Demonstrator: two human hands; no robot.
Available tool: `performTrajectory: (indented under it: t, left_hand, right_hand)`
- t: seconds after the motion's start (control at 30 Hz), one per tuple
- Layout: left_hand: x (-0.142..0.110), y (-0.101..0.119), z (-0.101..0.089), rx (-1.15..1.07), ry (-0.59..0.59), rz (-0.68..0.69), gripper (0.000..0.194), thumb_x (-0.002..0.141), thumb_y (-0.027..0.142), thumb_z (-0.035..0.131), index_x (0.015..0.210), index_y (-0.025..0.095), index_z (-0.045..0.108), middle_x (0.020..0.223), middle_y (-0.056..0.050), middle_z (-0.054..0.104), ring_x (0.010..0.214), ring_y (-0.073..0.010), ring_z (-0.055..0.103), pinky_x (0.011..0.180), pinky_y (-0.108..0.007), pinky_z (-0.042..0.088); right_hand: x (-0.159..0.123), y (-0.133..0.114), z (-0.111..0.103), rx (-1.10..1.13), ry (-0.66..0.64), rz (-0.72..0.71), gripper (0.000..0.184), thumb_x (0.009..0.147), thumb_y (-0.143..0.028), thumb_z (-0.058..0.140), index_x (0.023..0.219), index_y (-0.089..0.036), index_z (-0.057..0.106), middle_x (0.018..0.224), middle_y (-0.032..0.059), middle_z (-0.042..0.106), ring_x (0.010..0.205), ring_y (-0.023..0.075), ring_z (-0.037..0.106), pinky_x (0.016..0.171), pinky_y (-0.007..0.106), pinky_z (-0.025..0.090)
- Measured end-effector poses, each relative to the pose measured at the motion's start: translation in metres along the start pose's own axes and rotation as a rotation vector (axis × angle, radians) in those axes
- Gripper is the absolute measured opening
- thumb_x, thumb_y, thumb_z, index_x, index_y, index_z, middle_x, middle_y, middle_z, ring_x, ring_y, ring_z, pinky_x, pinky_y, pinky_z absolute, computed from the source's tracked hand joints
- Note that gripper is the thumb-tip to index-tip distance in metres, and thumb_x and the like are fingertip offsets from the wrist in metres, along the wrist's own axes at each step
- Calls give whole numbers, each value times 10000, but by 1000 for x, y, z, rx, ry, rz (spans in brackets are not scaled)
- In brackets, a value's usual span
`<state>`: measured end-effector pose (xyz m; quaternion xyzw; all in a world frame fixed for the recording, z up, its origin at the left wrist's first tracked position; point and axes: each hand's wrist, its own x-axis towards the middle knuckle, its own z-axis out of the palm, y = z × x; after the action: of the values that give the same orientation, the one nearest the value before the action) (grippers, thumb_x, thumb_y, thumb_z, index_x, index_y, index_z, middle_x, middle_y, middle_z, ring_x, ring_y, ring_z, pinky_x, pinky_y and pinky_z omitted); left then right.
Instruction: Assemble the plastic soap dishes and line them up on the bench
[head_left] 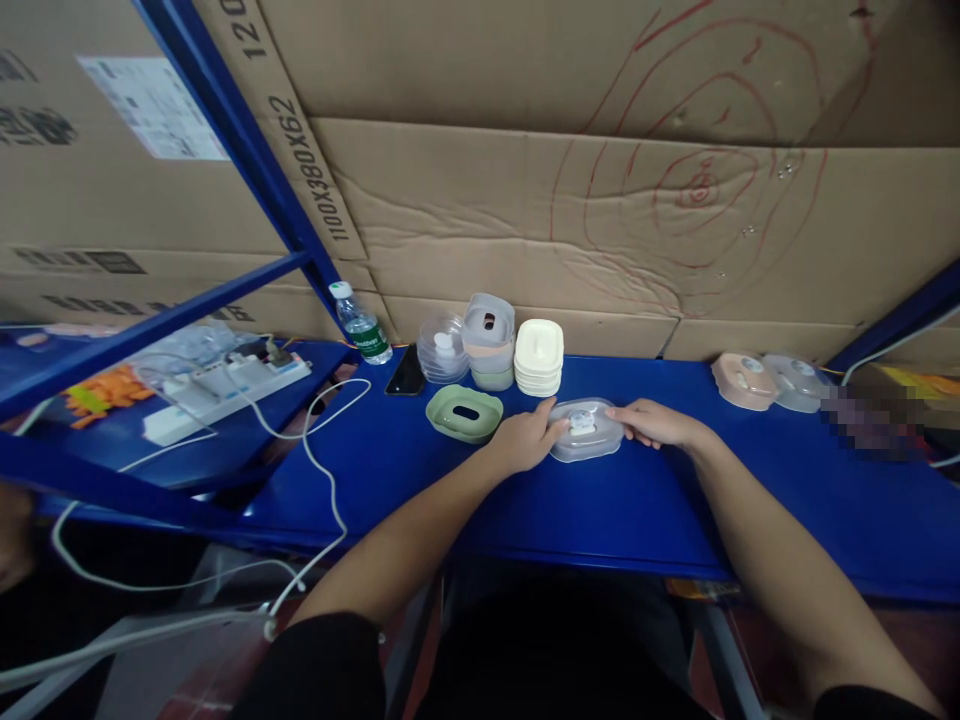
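Both hands steady a clear lidded box on the blue counter.

The clear box (586, 430) lies flat near the counter's (637, 500) middle, with a small white piece on its lid. The left hand (527, 440) rests loosely curled against its left end and the right hand (654, 422) touches its right end with extended fingers; neither seems closed around it, though the far side is hard to see. Even pressure from both ends should keep it from sliding. Just left of the box sits a green lid (464, 413); behind it stand a cream stack (538, 357), a mixed stack (488, 341) and clear tubs (442, 347), close enough to bump. A phone (407, 371), bottle (361, 324) and power strip (225, 387) lie farther left; two more boxes (772, 379) well right.
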<state>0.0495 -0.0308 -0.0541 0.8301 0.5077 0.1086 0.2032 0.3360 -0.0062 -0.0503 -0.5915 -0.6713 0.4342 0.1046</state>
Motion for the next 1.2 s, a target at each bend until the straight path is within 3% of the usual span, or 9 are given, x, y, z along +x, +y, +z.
performTrajectory:
  t: [0.37,0.5,0.6,0.7,0.77,0.83,0.9,1.03,1.2]
  left_hand:
    - [-3,2,-5,-2,40,54,730,1006,619,384,1580,169,392,1120,-127,774,1095,-345,717,935,-420,514]
    - [-6,5,-10,-2,80,91,651,990,581,467,1521,205,498,993,-82,789,999,-308,732,879,-382,518]
    - [-8,-2,-19,38,201,259,484,997,529,485,1350,248,662,883,-46,782,874,-249,729,854,-359,503]
    - [-8,-24,-35,89,486,375,387,1008,474,470,1110,234,757,824,-49,763,793,-214,698,835,-362,487]
    - [-6,-46,-50,129,763,324,354,1000,438,482,987,221,761,787,-58,730,785,-221,673,843,-386,480]
    - [-2,-68,-65,173,983,216,286,961,408,544,963,217,757,952,-100,730,942,-256,664,912,-418,472]
    - [0,-89,-76,225,1071,21,259,910,389,617,1044,217,757,1211,-145,672,1144,-308,605,999,-464,441]
    - [3,-116,-83,269,926,-255,370,843,401,689,1165,224,739,1522,-177,467,1418,-409,398,1123,-565,339]
    - [8,-128,-76,243,812,-334,315,837,398,708,1098,226,744,1585,-184,417,1469,-413,361,1169,-617,268]
  right_hand:
    - [2,4,0,-9,-9,-23,741,823,-895,469,605,-194,568,427,-17,470,352,97,407,364,239,358]
    - [3,6,0,-14,-1,-26,739,832,-892,462,614,-195,572,434,-15,476,357,101,418,364,238,358]
    - [2,4,0,-22,3,-23,745,831,-897,453,613,-195,571,439,-11,478,367,105,428,366,239,359]
    - [0,1,0,-23,0,-33,749,829,-902,447,610,-195,563,446,-12,474,379,106,427,371,240,352]
    - [-1,0,1,-19,0,-40,749,830,-902,445,612,-195,560,451,-13,473,385,105,423,376,242,349]
    - [-2,0,1,-21,6,-41,746,835,-898,443,618,-195,564,456,-11,476,389,107,427,381,245,350]
    - [-1,1,1,-33,8,-40,745,845,-893,433,622,-195,571,457,-5,486,390,113,436,383,251,352]
    - [0,3,0,-46,10,-37,733,860,-875,435,628,-194,580,461,4,503,393,121,452,386,257,359]
    - [-1,-1,1,-50,21,-35,722,865,-866,437,630,-197,574,460,1,500,393,120,453,387,256,357]
